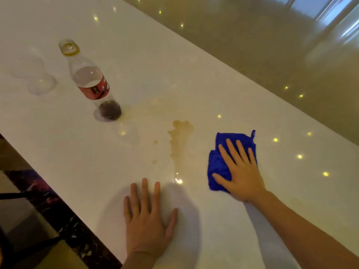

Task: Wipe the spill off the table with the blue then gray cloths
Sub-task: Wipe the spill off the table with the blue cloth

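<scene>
A brownish spill (179, 140) lies on the glossy white table (194, 78), with small drops to its left and a faint smear running toward the bottle. The crumpled blue cloth (218, 164) sits just right of the spill. My right hand (240, 169) presses flat on top of the cloth with its fingers spread. My left hand (148, 216) rests flat and empty on the table nearer to me, below the spill. No gray cloth is in view.
An uncapped, nearly empty plastic bottle (91, 82) with a red label stands left of the spill. A clear glass (38, 74) stands farther left. The table's near edge (64, 193) drops to a dark patterned floor; its far edge borders a shiny floor.
</scene>
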`<state>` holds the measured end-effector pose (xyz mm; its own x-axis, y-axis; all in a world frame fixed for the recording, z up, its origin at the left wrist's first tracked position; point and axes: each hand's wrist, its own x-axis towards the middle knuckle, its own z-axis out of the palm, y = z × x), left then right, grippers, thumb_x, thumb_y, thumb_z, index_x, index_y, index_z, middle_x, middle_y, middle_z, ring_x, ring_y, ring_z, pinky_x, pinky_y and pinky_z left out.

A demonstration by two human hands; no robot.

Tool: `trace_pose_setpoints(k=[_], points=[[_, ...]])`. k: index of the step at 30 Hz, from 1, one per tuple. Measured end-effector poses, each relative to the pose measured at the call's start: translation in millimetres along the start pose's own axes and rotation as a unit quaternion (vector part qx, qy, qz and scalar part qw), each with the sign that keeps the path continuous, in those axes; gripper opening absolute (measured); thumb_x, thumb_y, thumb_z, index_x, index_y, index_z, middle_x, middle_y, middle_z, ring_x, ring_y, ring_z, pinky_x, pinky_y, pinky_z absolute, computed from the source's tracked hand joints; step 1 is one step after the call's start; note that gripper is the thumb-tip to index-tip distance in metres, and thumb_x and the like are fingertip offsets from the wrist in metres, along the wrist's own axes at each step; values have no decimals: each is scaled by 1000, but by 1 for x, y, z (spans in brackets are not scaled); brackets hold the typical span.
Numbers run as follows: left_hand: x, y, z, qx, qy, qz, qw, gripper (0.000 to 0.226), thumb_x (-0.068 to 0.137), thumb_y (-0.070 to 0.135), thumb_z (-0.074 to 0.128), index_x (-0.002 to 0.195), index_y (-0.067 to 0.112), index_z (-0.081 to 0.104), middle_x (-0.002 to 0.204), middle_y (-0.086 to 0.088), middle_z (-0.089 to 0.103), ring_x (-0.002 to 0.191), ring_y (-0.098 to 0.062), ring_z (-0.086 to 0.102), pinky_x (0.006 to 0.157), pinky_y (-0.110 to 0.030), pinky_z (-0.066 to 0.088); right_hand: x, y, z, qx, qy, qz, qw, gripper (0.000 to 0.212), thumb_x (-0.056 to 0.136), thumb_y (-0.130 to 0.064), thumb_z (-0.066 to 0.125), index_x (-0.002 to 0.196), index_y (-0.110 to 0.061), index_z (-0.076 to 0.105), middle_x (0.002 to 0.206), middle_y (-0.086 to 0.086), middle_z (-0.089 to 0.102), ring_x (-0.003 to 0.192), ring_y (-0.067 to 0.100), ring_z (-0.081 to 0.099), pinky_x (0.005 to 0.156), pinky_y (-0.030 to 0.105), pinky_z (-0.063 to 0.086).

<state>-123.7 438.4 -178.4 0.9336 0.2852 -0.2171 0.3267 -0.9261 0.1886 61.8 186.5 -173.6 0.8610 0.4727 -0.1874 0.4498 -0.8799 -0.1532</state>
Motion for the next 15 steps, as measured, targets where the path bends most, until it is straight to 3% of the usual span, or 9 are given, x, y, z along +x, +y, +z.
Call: trace_pose_setpoints(k=[3,5,10,12,15], points=[[1,2,-2,0,0,2,1000,86,83,67,39,153,16,36,162,-17,26,150,-42,18,117,-58,15,70,5,-20,25,31,167,985,91,92,-73,31,163,-20,10,172,7,7,157,33,3,126,58,5],[1,2,-3,-4,4,-1,1000,86,82,67,39,151,16,39,161,-16,28,149,-42,21,116,-58,16,120,-20,-27,64,41,180,981,83,99,-61,37,163,-16,9,172,8,8,157,32,3,126,55,5],[3,3,-7,-6,2,-11,1000,84,85,69,35,151,18,41,161,-14,31,149,-40,22,116,-57,17,177,-122,-33,187,43,-6,981,57,103,-21,45,157,-10,33,164,12,35,154,27,24,124,39,11],[2,4,-9,7,-13,-17,1000,83,86,69,37,153,19,37,162,-13,27,150,-40,20,116,-55,15,164,-155,-29,229,-20,-96,969,51,103,-18,41,154,-16,43,161,11,39,153,26,25,124,34,10],[2,1,-10,9,-21,-15,1000,84,87,70,36,155,20,30,164,-12,23,150,-40,18,116,-55,14,122,-156,-17,182,-74,-265,944,53,94,-20,44,147,-17,54,154,8,52,151,25,33,126,42,16]])
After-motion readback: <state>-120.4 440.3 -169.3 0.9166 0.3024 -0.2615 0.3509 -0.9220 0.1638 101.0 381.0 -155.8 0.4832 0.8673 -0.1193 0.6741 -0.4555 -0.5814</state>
